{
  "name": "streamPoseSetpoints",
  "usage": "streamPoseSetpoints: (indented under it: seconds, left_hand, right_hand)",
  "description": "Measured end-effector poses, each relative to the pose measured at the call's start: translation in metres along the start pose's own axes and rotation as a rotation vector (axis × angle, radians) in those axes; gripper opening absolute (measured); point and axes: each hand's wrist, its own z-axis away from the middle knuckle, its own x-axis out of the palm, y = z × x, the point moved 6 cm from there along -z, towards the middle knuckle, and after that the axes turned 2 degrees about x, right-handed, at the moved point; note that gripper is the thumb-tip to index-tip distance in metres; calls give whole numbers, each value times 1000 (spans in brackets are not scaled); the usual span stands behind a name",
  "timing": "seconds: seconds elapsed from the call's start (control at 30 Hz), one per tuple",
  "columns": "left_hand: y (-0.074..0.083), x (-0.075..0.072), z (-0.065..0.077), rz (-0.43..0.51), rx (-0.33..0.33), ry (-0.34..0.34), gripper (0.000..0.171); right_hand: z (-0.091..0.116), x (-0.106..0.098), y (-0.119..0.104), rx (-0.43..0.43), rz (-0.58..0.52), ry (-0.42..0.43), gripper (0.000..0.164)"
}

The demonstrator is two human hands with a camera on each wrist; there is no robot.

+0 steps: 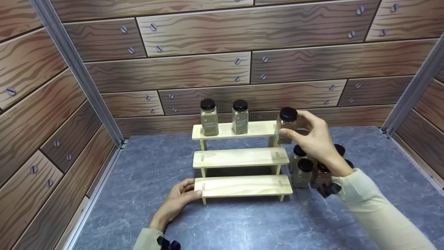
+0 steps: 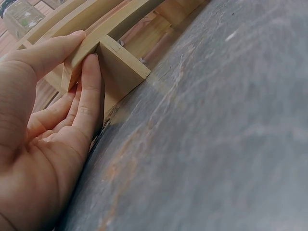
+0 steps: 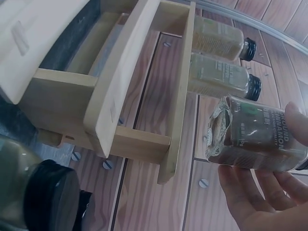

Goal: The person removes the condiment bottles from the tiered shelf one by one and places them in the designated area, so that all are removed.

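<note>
My right hand (image 1: pixel 314 139) grips a black-capped glass spice jar (image 1: pixel 286 124) at the right end of the wooden shelf rack's (image 1: pixel 241 157) top tier. In the right wrist view, this jar (image 3: pixel 255 132) has a label reading ground cinnamon and brown contents; its base is apart from the shelf board. My left hand (image 1: pixel 177 199) pinches the left end of the lowest tier. The left wrist view shows the thumb above that board and fingers beneath it. Two jars with greenish contents, a left one (image 1: pixel 210 121) and a middle one (image 1: pixel 240 119), stand upright on the top tier.
Several more black-capped jars (image 1: pixel 302 177) stand on the grey marbled tabletop (image 1: pixel 156 156) right of the rack, partly hidden by my right forearm. A wood-patterned wall (image 1: pixel 194 69) rises close behind the rack, with side walls at left and right.
</note>
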Motion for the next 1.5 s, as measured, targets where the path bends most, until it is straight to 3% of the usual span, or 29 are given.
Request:
streamPoseSetpoints:
  seconds: [0.2, 0.9, 1.5]
  left_hand:
    - [-1, -1, 0, 6, 7, -9, 67]
    - [2, -1, -1, 12, 2, -1, 67]
    - [-1, -2, 0, 5, 6, -4, 67]
  right_hand:
    - [14, -4, -1, 28, -54, -9, 49]
    - [53, -34, 8, 28, 16, -6, 52]
    - [93, -51, 31, 92, 54, 32, 54]
